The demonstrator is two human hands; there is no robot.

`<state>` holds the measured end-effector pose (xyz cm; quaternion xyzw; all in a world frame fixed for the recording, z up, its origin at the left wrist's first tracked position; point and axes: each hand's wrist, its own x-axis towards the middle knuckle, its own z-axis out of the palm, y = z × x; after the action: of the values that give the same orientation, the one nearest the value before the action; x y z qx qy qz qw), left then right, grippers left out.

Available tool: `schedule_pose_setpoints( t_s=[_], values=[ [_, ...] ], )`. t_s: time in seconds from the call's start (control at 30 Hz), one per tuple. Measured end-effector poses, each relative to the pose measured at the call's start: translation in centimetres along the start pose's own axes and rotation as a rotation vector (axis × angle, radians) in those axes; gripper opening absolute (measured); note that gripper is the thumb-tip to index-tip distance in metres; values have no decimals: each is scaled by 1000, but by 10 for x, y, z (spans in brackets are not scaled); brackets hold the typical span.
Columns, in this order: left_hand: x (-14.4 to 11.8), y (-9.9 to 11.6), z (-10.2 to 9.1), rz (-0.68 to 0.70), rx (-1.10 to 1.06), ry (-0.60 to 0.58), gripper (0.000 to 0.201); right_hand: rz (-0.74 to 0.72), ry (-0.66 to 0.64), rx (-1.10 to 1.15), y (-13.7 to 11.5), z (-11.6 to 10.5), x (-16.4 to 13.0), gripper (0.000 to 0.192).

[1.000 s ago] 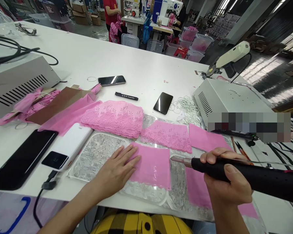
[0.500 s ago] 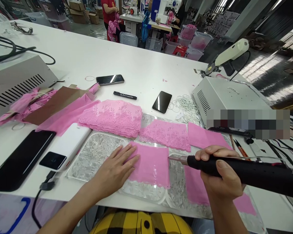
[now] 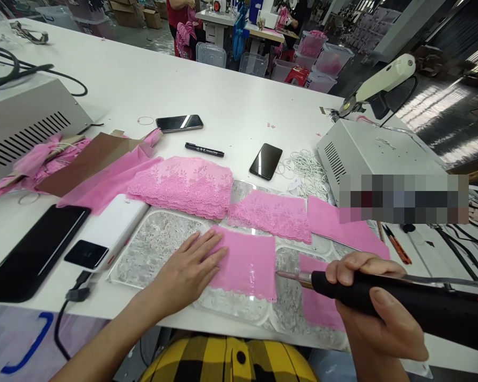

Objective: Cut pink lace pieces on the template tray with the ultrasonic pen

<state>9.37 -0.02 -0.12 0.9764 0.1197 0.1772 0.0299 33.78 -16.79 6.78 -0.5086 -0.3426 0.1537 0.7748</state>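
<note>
My left hand (image 3: 191,268) lies flat, fingers spread, on the left side of a pink fabric piece (image 3: 247,262). That piece rests on a grey marbled, glossy board (image 3: 155,244). In my right hand (image 3: 374,297) is a black-handled handheld cutter (image 3: 406,297); its pointed metal tip touches or nearly touches the fabric's right edge. Behind the piece are a stack of pink lace panels (image 3: 183,185) and a separate lace panel (image 3: 271,215). A plain pink piece (image 3: 346,223) lies to the right, and another pink piece (image 3: 321,297) is partly hidden by my right hand.
A vented metal box (image 3: 382,154) stands at right, another (image 3: 27,127) at left. Two phones (image 3: 266,161) (image 3: 179,122), a marker (image 3: 204,149), a power bank (image 3: 115,228), a black slab (image 3: 32,254) and tangled string (image 3: 306,172) lie about the white table (image 3: 231,101).
The cutter's tip has moved down the fabric's right edge, toward me, and my right hand has shifted slightly right and down. My left hand stays on the fabric; the view has tilted a little.
</note>
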Motion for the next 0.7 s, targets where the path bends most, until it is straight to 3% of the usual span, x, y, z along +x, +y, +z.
schedule_pose_setpoints(
  t_s=[0.47, 0.7],
  values=[
    [1, 2, -2, -39, -30, 20, 38, 10, -39, -11, -1, 2, 2, 11],
    [1, 4, -3, -56, -58, 12, 36, -79, 52, 13, 16, 31, 20, 13]
  ],
)
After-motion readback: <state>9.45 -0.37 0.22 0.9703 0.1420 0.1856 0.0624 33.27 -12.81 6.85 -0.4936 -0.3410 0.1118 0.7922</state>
